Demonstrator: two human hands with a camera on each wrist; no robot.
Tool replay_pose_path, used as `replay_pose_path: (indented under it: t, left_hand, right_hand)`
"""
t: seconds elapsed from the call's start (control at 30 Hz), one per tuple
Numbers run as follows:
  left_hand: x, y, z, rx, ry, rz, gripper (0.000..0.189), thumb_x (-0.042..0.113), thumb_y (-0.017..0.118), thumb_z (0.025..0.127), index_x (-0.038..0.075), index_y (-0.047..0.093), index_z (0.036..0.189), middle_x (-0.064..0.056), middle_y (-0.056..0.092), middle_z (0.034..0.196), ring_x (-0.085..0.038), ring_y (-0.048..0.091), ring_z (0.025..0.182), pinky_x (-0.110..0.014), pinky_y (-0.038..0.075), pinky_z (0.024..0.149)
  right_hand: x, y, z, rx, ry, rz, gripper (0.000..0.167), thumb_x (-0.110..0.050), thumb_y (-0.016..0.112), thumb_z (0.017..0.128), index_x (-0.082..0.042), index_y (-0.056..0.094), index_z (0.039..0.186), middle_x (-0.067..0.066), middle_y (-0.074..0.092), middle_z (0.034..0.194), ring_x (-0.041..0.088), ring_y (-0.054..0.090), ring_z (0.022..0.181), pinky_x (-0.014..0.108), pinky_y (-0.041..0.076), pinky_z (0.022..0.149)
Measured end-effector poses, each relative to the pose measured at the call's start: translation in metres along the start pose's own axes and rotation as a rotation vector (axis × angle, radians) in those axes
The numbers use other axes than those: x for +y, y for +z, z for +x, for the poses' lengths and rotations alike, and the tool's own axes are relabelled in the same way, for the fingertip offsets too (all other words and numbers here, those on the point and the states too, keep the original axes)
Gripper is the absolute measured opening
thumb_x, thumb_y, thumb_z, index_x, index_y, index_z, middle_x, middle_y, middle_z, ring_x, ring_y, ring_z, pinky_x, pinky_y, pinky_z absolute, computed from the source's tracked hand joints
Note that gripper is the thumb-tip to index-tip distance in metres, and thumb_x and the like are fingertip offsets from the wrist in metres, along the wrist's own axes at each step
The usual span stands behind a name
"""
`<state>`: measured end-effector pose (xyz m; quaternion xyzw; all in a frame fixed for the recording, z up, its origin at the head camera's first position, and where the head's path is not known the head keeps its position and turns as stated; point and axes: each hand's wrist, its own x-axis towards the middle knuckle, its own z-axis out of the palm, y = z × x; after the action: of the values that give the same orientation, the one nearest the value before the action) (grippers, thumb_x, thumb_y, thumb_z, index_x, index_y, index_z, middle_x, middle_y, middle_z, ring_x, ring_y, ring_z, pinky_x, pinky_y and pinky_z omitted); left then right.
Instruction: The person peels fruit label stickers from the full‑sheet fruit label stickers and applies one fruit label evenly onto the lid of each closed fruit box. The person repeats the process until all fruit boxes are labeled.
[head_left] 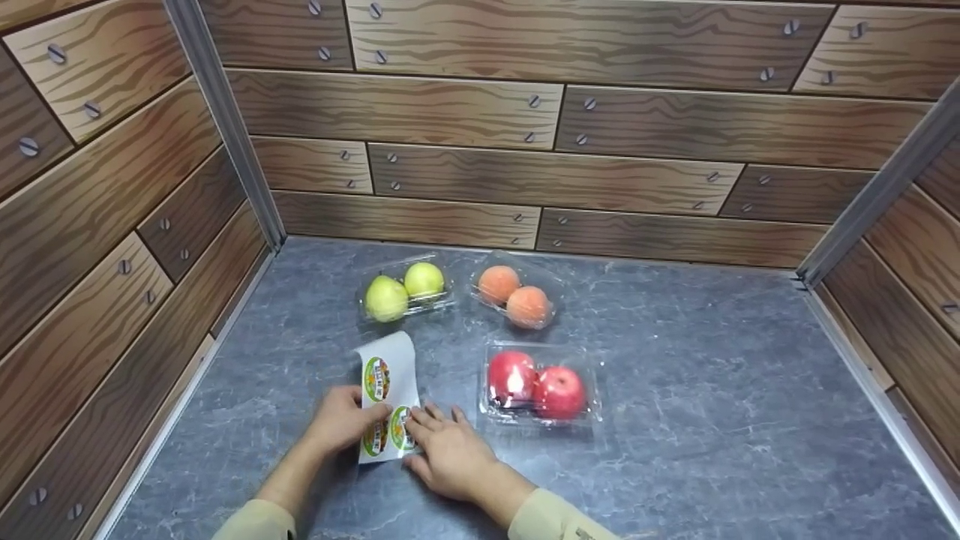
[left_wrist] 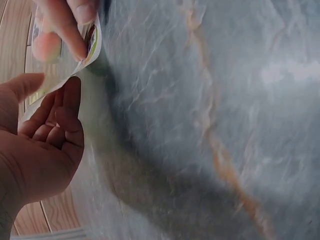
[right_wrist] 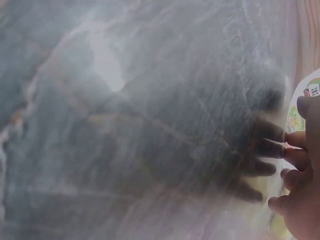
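A white sheet of oval fruit stickers [head_left: 394, 360] lies in front of me, its far end curling up. My left hand [head_left: 346, 421] holds its left side, thumb over the sheet and fingers beneath; the left wrist view shows those fingers [left_wrist: 70, 97] under the paper. From the right, my right hand [head_left: 452, 454] touches a green-rimmed sticker [head_left: 402, 429] near the sheet's right edge with its fingertips, the fingers spread. In the right wrist view only part of the right hand [right_wrist: 302, 170] shows at the edge. Right of the sheet sits a clear clamshell box with two red apples [head_left: 536, 384].
Farther back stand a clear box with a green pear [head_left: 387, 298] and a green apple [head_left: 424, 280], and another with two peach-coloured fruits [head_left: 514, 296]. Wood-patterned panels [head_left: 450, 112] enclose the grey marbled tabletop [head_left: 712, 390] at the back and sides.
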<state>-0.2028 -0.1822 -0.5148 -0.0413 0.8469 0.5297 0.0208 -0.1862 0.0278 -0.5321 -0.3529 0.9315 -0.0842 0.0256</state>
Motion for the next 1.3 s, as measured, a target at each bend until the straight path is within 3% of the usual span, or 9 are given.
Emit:
replay_pose_path:
  t: [0.3, 0.53, 0.73, 0.97, 1.3]
  left_hand:
    - [-0.002, 0.008, -0.010, 0.035, -0.043, 0.002, 0.007, 0.000, 0.071, 0.082, -0.006, 0.074, 0.086, -0.010, 0.073, 0.074, -0.022, 0.070, 0.065, -0.033, 0.060, 0.058]
    - [0.014, 0.002, -0.017, 0.068, -0.029, 0.054, 0.009, 0.002, 0.071, 0.086, -0.004, 0.075, 0.091, -0.007, 0.072, 0.074, -0.019, 0.068, 0.063, -0.031, 0.058, 0.055]
    - [0.036, -0.007, -0.022, 0.107, 0.039, 0.013, 0.008, 0.000, 0.072, 0.084, -0.005, 0.075, 0.089, -0.009, 0.073, 0.074, -0.018, 0.067, 0.061, -0.028, 0.057, 0.054]
    - [0.065, -0.005, -0.018, 0.115, 0.091, -0.029, 0.008, 0.002, 0.074, 0.085, -0.005, 0.076, 0.089, -0.012, 0.076, 0.078, -0.020, 0.070, 0.064, -0.029, 0.059, 0.056]
    - [0.108, 0.019, -0.006, 0.090, 0.200, -0.088, 0.011, 0.003, 0.073, 0.085, -0.005, 0.077, 0.090, -0.013, 0.076, 0.079, -0.020, 0.070, 0.065, -0.030, 0.060, 0.058]
  right_hand:
    - [-0.003, 0.003, -0.005, 0.034, 0.023, 0.088, 0.054, -0.039, 0.057, 0.108, -0.009, 0.057, 0.153, 0.006, 0.052, 0.160, 0.030, 0.046, 0.149, 0.059, 0.038, 0.119]
    - [-0.007, 0.000, -0.007, 0.210, 0.026, 0.248, 0.048, -0.029, 0.062, 0.106, -0.006, 0.061, 0.148, 0.012, 0.057, 0.155, 0.032, 0.056, 0.141, 0.053, 0.046, 0.115]
    - [-0.007, -0.018, -0.011, 0.387, 0.022, 0.358, 0.043, -0.020, 0.067, 0.104, -0.006, 0.065, 0.144, 0.013, 0.060, 0.151, 0.031, 0.062, 0.134, 0.048, 0.050, 0.111]
    - [0.011, -0.044, -0.015, 0.596, 0.004, 0.362, 0.035, -0.011, 0.073, 0.099, 0.000, 0.070, 0.132, 0.019, 0.068, 0.138, 0.035, 0.069, 0.123, 0.048, 0.055, 0.104]
    - [0.048, -0.082, -0.023, 0.678, 0.087, 0.366, 0.039, -0.016, 0.080, 0.095, -0.003, 0.072, 0.131, 0.019, 0.068, 0.139, 0.038, 0.066, 0.127, 0.055, 0.051, 0.109]
